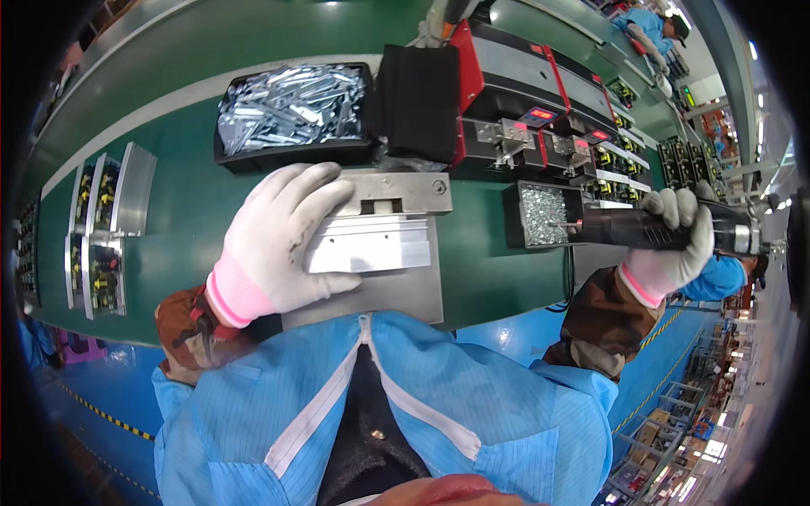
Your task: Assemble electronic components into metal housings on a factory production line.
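My left hand [283,228], in a white glove with a pink cuff, is clamped over the left end of a silver aluminium profile [384,244]. Its fingers lie on the metal fixture block [405,192] behind the profile, and the thumb lies along the near side. Two small dark holes show in the profile, which rests on a grey metal base plate [405,297]. Out to the right, my right hand [679,240], gloved the same way, is wrapped round a black power screwdriver [629,228]. The driver lies level, its tip over a small black box of screws [544,215].
Behind the fixture stands a black bin [232,156] heaped with silver metal strips, beside a black cloth [418,101]. Red-and-black screw feeders [515,80] stand at back right. Circuit boards with metal plates [105,202] sit at left. A co-worker [650,34] is at far right.
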